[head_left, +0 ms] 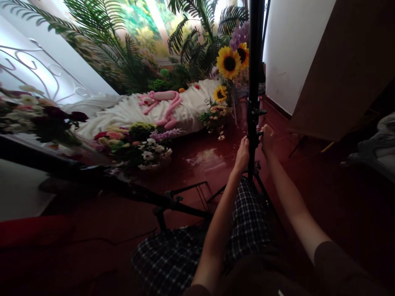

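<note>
An upright black stand (253, 86) rises right of centre, its legs spread on the red floor. My left hand (243, 153) is closed round the stand's pole from the left side. On the pole's right side, my right hand (267, 137) has its fingers closed at a small black knob (260, 133) a little higher than my left hand. Another clamp with a lever sits on the pole just above both hands.
A second black stand (148, 195) slants across the left. Flower bunches (148, 152), sunflowers (228, 63) and a pink plush toy (168, 109) on white cloth (193, 109) lie ahead. A brown panel (336, 78) and grey ornate furniture (375, 144) are at right.
</note>
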The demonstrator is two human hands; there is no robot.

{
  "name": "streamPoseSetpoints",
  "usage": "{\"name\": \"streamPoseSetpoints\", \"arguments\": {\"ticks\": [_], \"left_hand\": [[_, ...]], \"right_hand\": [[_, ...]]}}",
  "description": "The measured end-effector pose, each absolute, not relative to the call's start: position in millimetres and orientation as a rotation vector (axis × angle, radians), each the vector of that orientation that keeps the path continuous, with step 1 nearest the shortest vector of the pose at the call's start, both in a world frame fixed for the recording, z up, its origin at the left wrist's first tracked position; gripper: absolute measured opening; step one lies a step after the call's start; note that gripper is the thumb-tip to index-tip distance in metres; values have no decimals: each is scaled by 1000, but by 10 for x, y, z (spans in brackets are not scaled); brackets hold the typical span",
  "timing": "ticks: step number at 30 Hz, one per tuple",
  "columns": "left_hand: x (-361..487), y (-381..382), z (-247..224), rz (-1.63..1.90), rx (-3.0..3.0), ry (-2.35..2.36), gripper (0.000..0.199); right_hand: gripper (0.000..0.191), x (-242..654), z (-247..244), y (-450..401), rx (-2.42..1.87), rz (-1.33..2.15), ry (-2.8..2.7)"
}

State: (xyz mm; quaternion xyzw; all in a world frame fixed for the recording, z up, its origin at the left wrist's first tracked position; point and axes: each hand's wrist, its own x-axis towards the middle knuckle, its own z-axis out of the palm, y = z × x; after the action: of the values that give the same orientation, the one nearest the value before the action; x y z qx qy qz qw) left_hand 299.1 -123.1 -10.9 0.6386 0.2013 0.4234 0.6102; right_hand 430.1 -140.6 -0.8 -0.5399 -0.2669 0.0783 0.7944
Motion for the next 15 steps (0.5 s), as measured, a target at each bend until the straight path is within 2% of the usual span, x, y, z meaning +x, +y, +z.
{"name": "streamPoseSetpoints", "arguments": {"ticks": [6, 9, 15], "left_hand": [[1584, -1148, -593, 511, 1834, 655, 50], [798, -1041, -605, 632, 1827, 911, 54], [-360, -925, -187, 969, 1736, 1355, 52]], "right_hand": [[46, 4353, -95, -1385, -1083, 198, -601], [43, 4332, -105, -1386, -1055, 220, -557], [40, 4260, -29, -1408, -1057, 219, -484]]}}
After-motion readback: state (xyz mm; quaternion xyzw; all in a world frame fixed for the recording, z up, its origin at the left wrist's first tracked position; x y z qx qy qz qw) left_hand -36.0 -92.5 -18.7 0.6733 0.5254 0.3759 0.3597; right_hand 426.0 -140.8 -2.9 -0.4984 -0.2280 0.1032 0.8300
